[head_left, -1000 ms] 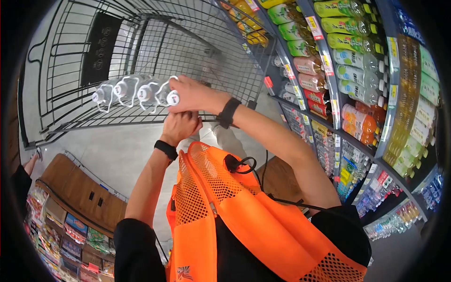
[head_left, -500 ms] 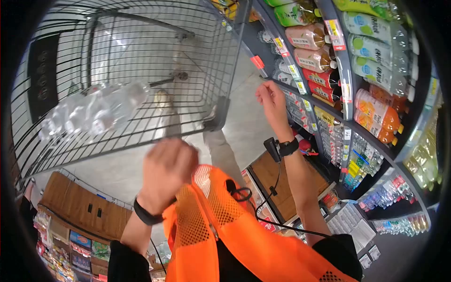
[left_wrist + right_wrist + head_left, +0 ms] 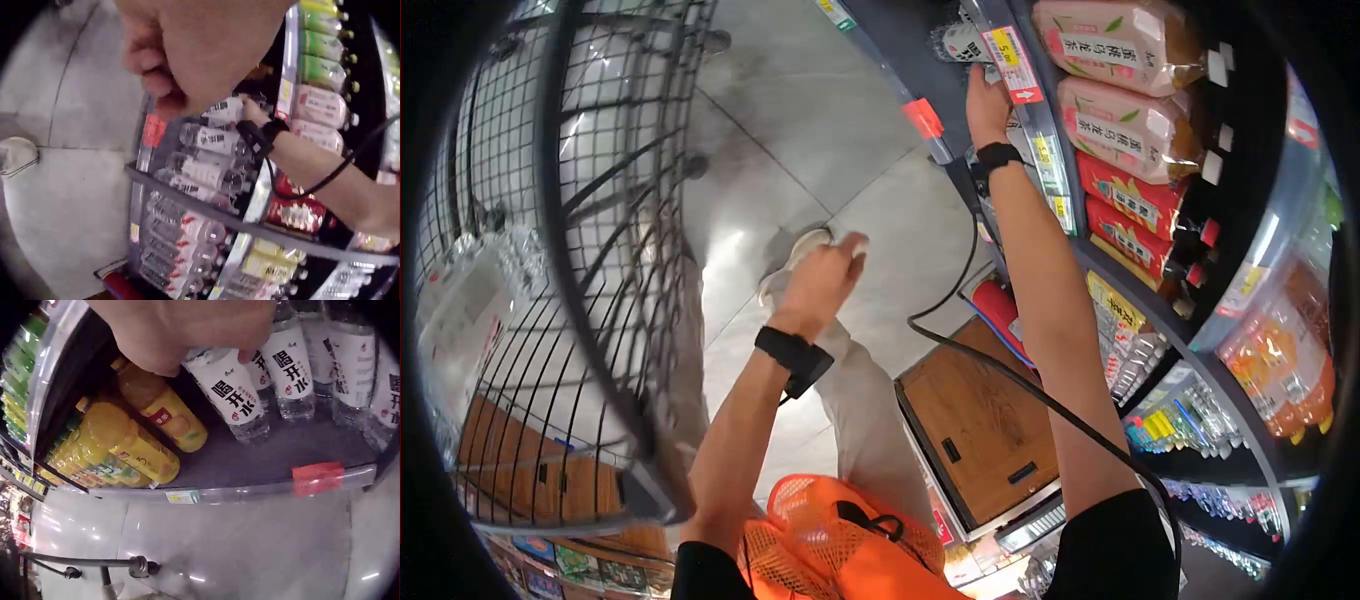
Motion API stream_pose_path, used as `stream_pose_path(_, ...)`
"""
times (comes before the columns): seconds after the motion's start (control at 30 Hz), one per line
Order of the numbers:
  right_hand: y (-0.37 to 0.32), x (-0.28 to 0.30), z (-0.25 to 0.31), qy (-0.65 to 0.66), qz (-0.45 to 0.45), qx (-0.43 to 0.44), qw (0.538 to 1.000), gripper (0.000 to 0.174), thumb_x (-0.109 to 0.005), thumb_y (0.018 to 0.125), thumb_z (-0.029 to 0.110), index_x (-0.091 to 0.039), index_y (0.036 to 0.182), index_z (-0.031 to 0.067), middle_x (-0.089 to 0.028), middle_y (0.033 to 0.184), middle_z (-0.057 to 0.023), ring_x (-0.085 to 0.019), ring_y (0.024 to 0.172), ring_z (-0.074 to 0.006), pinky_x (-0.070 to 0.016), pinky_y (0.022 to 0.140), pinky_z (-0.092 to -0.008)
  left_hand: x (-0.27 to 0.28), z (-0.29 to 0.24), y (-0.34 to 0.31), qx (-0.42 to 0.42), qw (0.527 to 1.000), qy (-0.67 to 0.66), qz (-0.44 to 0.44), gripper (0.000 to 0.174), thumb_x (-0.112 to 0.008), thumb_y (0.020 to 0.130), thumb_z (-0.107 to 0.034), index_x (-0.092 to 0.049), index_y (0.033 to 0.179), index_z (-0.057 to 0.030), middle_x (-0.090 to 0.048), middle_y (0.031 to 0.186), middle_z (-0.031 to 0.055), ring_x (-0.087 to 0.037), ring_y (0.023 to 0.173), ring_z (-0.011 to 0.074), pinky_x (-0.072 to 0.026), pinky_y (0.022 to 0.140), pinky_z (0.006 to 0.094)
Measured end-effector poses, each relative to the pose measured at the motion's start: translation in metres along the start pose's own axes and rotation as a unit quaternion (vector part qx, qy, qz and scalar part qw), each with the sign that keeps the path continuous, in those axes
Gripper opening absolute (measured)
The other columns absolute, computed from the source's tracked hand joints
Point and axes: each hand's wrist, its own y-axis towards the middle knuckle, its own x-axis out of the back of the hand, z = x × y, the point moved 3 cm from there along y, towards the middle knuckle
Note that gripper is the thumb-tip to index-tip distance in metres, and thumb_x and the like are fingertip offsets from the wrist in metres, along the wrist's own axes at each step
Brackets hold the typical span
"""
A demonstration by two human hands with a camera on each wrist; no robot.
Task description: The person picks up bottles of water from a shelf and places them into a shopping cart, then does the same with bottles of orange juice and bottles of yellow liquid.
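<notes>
In the right wrist view, my right hand (image 3: pixel 187 328) grips the upper end of a clear water bottle (image 3: pixel 228 390) with a white label and black characters. The bottle leans to one side on the dark shelf, its cap hidden by the hand. Similar water bottles (image 3: pixel 290 372) stand just beside it. From the head view, the right hand (image 3: pixel 988 105) reaches in past the shelf's price tags. My left hand (image 3: pixel 825 285) hangs over the floor with loosely curled fingers and nothing in it. Its curled fingers (image 3: pixel 156 78) also show large in the left wrist view.
A wire shopping cart (image 3: pixel 565 200) stands at the left, with plastic-wrapped clear bottles (image 3: pixel 465 320) in it. Orange drink bottles (image 3: pixel 165 415) share the shelf. Pink-labelled tea bottles (image 3: pixel 1135 130) lie to the right of my arm. A black cable (image 3: pixel 1000 370) runs along that arm.
Both hands have left the bottle pack, which now sits in the cart. My right hand has moved right and forward into the shelf and taken hold of a bottle. The view has turned right.
</notes>
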Motion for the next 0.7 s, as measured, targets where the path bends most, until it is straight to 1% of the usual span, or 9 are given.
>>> stream_pose_path(0.07,0.028,-0.017,-0.006,0.037,-0.071,0.084,0.993,0.064,-0.054,0.096,0.045,-0.049,0.138,-0.0030,-0.053,0.139,-0.0261,-0.051,0.126,-0.0445,-0.0391,0.106,-0.0477,0.004,0.007,0.037,0.013,0.998,-0.030,-0.056,0.032,-0.058,0.094,-0.013,-0.057,0.125,-0.0042,-0.068,0.079,0.0174,-0.066,0.068,0.0340,-0.0505,0.064,0.0419)
stream_pose_path(0.13,0.069,-0.035,-0.028,-0.047,-0.127,0.150,0.979,0.056,-0.051,0.098,0.042,-0.052,0.136,0.0000,-0.054,0.139,-0.0240,-0.051,0.125,-0.0449,-0.0394,0.105,-0.0480,0.006,0.007,0.062,0.031,0.989,-0.089,-0.111,0.040,-0.059,0.094,-0.014,-0.053,0.132,-0.0048,-0.068,0.079,0.0153,-0.066,0.066,0.0301,-0.0504,0.065,0.0387)
stream_pose_path(0.17,0.083,-0.044,-0.041,-0.082,-0.152,0.172,0.970,0.053,-0.050,0.099,0.040,-0.053,0.135,0.0007,-0.054,0.139,-0.0232,-0.051,0.125,-0.0438,-0.0398,0.105,-0.0476,0.008,0.008,0.074,0.055,0.984,-0.129,-0.106,0.047,-0.059,0.094,-0.018,-0.049,0.139,-0.0069,-0.069,0.089,0.0116,-0.065,0.069,0.0209,-0.0502,0.065,0.0347)
stream_pose_path(0.27,0.116,-0.064,-0.086,-0.082,-0.183,0.207,0.958,0.045,-0.049,0.100,0.033,-0.055,0.132,0.0027,-0.055,0.138,-0.0205,-0.051,0.126,-0.0405,-0.0409,0.104,-0.0464,0.003,0.022,0.110,0.095,0.955,-0.261,-0.106,0.055,-0.062,0.093,-0.024,-0.046,0.144,-0.0101,-0.068,0.108,0.0098,-0.066,0.089,0.0178,-0.0534,0.074,0.0339)
stream_pose_path(0.37,0.168,-0.102,-0.160,-0.064,-0.220,0.266,0.936,0.037,-0.049,0.100,0.027,-0.057,0.129,0.0048,-0.056,0.137,-0.0179,-0.051,0.126,-0.0372,-0.0421,0.104,-0.0452,0.003,0.019,0.134,0.140,0.905,-0.387,-0.107,0.065,-0.062,0.093,-0.035,-0.040,0.150,-0.0132,-0.059,0.130,0.0109,-0.058,0.117,0.0247,-0.0524,0.090,0.0421)
stream_pose_path(0.4,0.181,-0.116,-0.185,-0.056,-0.236,0.287,0.927,0.034,-0.048,0.101,0.024,-0.057,0.128,0.0055,-0.056,0.137,-0.0170,-0.051,0.126,-0.0361,-0.0425,0.103,-0.0448,0.004,0.019,0.140,0.137,0.893,-0.417,-0.100,0.067,-0.061,0.092,-0.037,-0.038,0.151,-0.0137,-0.057,0.133,0.0112,-0.055,0.121,0.0267,-0.0504,0.094,0.0449)
stream_pose_path(0.5,0.148,-0.068,-0.123,-0.057,-0.200,0.250,0.946,0.035,-0.054,0.097,0.026,-0.058,0.126,0.0057,-0.057,0.134,-0.0170,-0.053,0.123,-0.0360,-0.0431,0.101,-0.0451,0.000,0.025,0.147,0.153,0.862,-0.478,-0.071,0.070,-0.055,0.094,-0.045,-0.033,0.153,-0.0144,-0.050,0.141,0.0130,-0.047,0.131,0.0330,-0.0441,0.103,0.0517)
stream_pose_path(0.6,0.118,-0.037,-0.070,-0.032,-0.199,0.234,0.951,0.037,-0.060,0.093,0.027,-0.059,0.123,0.0060,-0.058,0.130,-0.0170,-0.054,0.120,-0.0359,-0.0437,0.098,-0.0453,0.001,0.026,0.148,0.168,0.858,-0.484,-0.024,0.067,-0.054,0.095,-0.043,-0.034,0.152,-0.0128,-0.052,0.139,0.0143,-0.050,0.127,0.0321,-0.0463,0.101,0.0512)
stream_pose_path(0.7,0.070,-0.021,-0.024,-0.013,-0.181,0.227,0.957,0.040,-0.066,0.089,0.029,-0.059,0.121,0.0062,-0.059,0.127,-0.0170,-0.056,0.117,-0.0358,-0.0443,0.096,-0.0455,-0.001,0.033,0.144,0.168,0.859,-0.482,-0.028,0.064,-0.053,0.095,-0.041,-0.037,0.150,-0.0110,-0.054,0.136,0.0154,-0.052,0.123,0.0306,-0.0486,0.098,0.0504)
